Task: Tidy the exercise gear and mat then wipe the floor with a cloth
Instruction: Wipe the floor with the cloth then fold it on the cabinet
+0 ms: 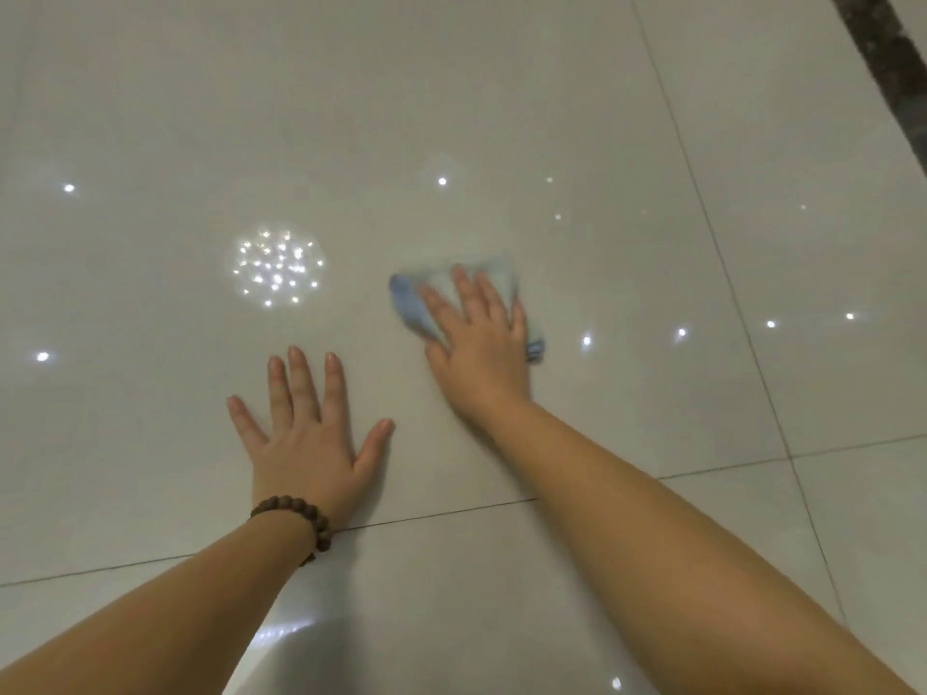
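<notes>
Pale grey-beige glossy floor [501, 117], crossed by thin dark grout lines and dotted with white light reflections. Light blue cloth [409, 306] with paler, whitish centre. Dark brown beaded bracelet [296, 514]. Dark mottled strip [888, 57] at top right.

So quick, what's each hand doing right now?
Left hand: open, flat on the floor, holding nothing.
Right hand: open, pressing the cloth on the floor.
</notes>
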`<state>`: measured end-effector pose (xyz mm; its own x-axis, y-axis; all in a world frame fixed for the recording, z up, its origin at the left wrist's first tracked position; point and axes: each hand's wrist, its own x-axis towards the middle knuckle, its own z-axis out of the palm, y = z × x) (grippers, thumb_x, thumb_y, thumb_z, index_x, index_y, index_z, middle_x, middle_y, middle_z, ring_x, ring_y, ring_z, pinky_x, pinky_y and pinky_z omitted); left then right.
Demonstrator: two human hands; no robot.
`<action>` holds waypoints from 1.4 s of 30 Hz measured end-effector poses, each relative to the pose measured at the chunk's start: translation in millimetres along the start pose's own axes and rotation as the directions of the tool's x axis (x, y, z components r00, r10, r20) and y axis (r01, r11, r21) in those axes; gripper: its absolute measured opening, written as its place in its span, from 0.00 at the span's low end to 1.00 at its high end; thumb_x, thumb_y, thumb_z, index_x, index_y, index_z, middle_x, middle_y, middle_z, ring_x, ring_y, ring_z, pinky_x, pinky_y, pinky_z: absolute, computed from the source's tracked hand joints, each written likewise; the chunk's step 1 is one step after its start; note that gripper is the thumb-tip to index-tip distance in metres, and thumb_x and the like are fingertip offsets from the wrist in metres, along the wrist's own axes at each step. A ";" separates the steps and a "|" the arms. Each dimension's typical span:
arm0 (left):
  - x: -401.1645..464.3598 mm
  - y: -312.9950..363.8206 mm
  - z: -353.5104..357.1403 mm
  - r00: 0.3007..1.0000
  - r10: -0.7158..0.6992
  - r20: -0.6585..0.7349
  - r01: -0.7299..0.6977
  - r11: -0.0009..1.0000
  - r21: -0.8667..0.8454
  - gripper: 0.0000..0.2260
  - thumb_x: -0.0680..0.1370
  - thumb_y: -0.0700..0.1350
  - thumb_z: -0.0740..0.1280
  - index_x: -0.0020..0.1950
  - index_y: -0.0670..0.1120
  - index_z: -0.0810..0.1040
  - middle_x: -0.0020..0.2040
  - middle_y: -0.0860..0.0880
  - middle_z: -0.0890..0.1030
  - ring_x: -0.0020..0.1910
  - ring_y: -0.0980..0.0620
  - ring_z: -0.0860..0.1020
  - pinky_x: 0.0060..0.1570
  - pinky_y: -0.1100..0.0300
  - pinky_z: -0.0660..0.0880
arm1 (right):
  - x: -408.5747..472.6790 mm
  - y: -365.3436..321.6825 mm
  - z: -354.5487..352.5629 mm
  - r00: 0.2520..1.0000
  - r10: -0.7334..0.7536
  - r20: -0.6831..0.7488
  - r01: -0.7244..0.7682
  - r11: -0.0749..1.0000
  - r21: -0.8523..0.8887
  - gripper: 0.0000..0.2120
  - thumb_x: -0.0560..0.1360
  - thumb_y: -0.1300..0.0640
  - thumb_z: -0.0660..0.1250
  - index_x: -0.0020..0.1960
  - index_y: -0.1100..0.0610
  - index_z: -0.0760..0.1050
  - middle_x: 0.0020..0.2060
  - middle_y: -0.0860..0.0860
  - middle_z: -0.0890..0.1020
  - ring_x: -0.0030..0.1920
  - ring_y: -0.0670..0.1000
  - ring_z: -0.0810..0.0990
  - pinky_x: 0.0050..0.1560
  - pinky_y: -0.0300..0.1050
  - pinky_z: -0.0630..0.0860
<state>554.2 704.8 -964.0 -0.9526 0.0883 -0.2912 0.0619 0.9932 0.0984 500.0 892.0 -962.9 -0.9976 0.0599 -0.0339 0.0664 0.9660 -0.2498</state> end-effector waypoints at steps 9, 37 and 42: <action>2.9 1.9 0.5 1.000 0.018 -0.008 -0.018 1.000 0.012 0.38 0.74 0.70 0.36 0.77 0.50 0.35 0.77 0.42 0.36 0.76 0.44 0.34 0.69 0.33 0.36 | 42.3 146.5 -49.1 0.837 0.536 -0.106 -0.535 0.844 0.040 0.26 0.76 0.45 0.55 0.74 0.45 0.60 0.76 0.50 0.57 0.76 0.53 0.53 0.74 0.56 0.50; -117.2 -223.9 16.0 0.929 -0.368 -0.048 0.366 0.929 -0.046 0.37 0.74 0.66 0.33 0.78 0.46 0.37 0.78 0.42 0.40 0.77 0.45 0.37 0.69 0.32 0.39 | -11.1 -146.3 28.1 0.916 0.401 0.021 -0.401 0.915 0.052 0.25 0.78 0.42 0.55 0.74 0.40 0.56 0.77 0.50 0.49 0.77 0.53 0.44 0.73 0.61 0.41; -115.9 -225.7 14.3 0.927 -0.374 -0.035 0.372 0.926 -0.060 0.37 0.74 0.67 0.33 0.77 0.47 0.35 0.78 0.42 0.39 0.76 0.44 0.36 0.69 0.31 0.40 | -59.4 -261.4 66.3 0.915 -0.392 0.097 0.385 0.919 0.085 0.23 0.76 0.43 0.55 0.71 0.42 0.66 0.75 0.50 0.61 0.75 0.56 0.56 0.72 0.60 0.46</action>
<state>655.0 471.5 -966.2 -0.9163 -0.2922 -0.2737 -0.3143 0.9485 0.0398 543.1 619.2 -959.7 -0.9370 -0.3483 -0.0273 -0.3212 0.8895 -0.3249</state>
